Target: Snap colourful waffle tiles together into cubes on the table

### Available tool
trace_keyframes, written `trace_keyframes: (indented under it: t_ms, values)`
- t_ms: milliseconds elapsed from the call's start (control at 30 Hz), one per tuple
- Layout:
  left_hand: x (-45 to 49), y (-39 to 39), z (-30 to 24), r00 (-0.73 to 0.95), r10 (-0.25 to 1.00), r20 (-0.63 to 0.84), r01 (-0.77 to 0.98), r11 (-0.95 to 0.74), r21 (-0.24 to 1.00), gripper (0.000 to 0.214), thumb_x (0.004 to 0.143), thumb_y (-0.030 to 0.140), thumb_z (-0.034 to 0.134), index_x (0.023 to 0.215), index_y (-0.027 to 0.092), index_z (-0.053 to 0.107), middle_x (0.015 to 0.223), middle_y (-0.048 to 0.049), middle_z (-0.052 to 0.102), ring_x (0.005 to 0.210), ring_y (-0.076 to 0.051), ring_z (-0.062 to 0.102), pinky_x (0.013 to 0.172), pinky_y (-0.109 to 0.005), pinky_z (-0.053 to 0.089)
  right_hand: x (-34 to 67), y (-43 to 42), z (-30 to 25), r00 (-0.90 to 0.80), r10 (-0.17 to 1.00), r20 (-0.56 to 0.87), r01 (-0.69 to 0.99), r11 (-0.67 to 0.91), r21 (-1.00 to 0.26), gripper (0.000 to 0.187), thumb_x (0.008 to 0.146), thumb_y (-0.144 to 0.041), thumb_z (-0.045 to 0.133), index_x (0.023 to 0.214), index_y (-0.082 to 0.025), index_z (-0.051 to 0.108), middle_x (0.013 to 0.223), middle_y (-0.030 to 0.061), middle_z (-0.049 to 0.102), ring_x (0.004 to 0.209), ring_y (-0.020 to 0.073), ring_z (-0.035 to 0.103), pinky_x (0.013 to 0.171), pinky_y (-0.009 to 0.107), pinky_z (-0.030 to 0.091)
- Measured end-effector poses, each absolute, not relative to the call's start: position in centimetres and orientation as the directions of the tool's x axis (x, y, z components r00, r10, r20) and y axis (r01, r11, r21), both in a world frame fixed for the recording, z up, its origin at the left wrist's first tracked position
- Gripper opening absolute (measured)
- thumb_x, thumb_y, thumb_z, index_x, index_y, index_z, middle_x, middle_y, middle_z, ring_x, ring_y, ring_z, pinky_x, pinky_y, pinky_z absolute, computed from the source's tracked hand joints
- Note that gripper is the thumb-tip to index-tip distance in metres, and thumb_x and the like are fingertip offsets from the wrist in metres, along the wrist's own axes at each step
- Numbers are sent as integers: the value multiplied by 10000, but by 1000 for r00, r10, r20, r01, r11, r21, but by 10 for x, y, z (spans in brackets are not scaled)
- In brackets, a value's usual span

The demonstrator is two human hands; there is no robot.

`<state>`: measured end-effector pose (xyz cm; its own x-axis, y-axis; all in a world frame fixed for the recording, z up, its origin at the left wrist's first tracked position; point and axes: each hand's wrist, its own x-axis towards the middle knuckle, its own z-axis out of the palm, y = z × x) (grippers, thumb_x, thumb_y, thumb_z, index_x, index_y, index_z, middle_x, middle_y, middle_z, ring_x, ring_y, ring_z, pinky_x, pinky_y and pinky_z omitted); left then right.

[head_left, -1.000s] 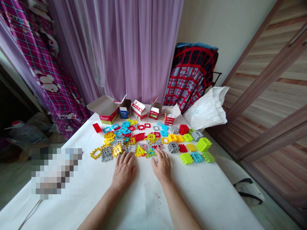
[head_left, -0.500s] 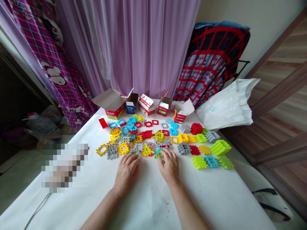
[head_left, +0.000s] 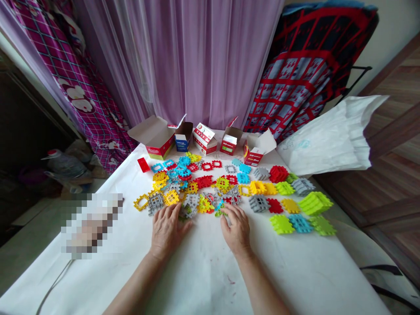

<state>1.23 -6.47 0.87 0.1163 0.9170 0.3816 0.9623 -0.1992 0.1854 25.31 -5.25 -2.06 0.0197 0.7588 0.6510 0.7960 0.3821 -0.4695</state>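
Interlocking plastic waffle blocks (head_left: 210, 192) in yellow, red, blue, grey and green lie spread over the white-covered table (head_left: 197, 271). My left hand (head_left: 167, 232) lies flat with its fingers apart, the fingertips against a grey block (head_left: 189, 205) at the pile's near edge. My right hand (head_left: 236, 229) sits a short way to the right, with curled fingertips on a small green block (head_left: 219, 212). Whether that block is gripped is hidden by the fingers. Larger bright green and grey blocks (head_left: 315, 203) stand to the right of the pile.
Several open red-and-white cardboard boxes (head_left: 205, 140) stand along the far table edge, beside a white plastic bag (head_left: 324, 135). A purple curtain (head_left: 197, 57) hangs behind them. A pixelated blurred patch (head_left: 92, 225) covers the left table edge.
The view has swung, so the table and blocks sit further right and higher. Both hands have slid forward into the near edge of the pile.
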Motion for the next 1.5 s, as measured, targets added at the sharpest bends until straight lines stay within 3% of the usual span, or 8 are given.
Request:
trace_keyframes:
  t_ms: [200,400,567,700,867,1133,1267,1500]
  values:
    - [21,-55,8,102,917,385,960,-193,204,399,840,460,660,1158,218,656,1189,-96,691,1098,-295,596,970,-457,404,253,-52,-20,6,742,670,790,407,-458,226,898,-181,508,973,-221,717,1102,75,722,1083,234,603,972,418,477]
    - [17,-56,4,162,822,547,918,-328,221,387,857,364,647,1214,215,624,1128,-108,715,1047,-269,632,939,-413,435,245,-56,-9,-11,738,675,751,452,-481,190,923,-221,523,1004,-203,695,1021,78,741,991,231,644,903,399,517]
    - [32,-58,3,253,751,610,844,-480,241,389,857,299,645,1232,205,604,1040,-91,735,983,-243,655,922,-381,457,229,-68,0,-16,816,577,602,469,-646,249,940,-317,537,1103,-190,676,900,75,753,835,198,696,780,319,563]
    - [48,-57,7,274,738,616,812,-521,263,364,851,326,673,1184,188,617,999,-90,741,954,-240,659,908,-384,464,222,-71,-1,78,909,410,427,341,-837,265,921,-382,562,1049,-188,690,854,64,764,735,173,710,660,250,563]
    - [52,-54,12,309,781,543,714,-567,410,273,878,406,644,1086,230,663,959,-63,755,934,-226,664,862,-381,488,230,-65,-2,178,958,226,195,190,-962,295,922,-428,552,963,-179,706,821,64,765,739,184,717,680,257,575]
    - [44,-52,4,105,934,341,513,-345,786,306,927,425,544,1081,218,708,942,-65,759,825,-179,701,728,-296,544,238,-66,2,71,942,329,322,291,-901,327,944,-352,494,1103,-206,739,826,57,758,705,171,698,682,267,573]
    - [46,-53,5,204,922,329,508,-387,769,271,899,429,583,995,235,746,850,-53,755,777,-179,691,711,-290,528,231,-68,0,-7,911,412,380,383,-842,284,936,-309,524,1114,-219,725,997,76,766,903,192,718,822,296,572]
    - [50,-55,6,208,941,268,477,-337,812,249,837,426,637,965,230,724,718,-23,692,688,-166,632,699,-295,503,232,-66,3,37,876,481,460,413,-786,264,956,-285,504,1152,-196,657,921,67,745,785,151,701,671,234,566]
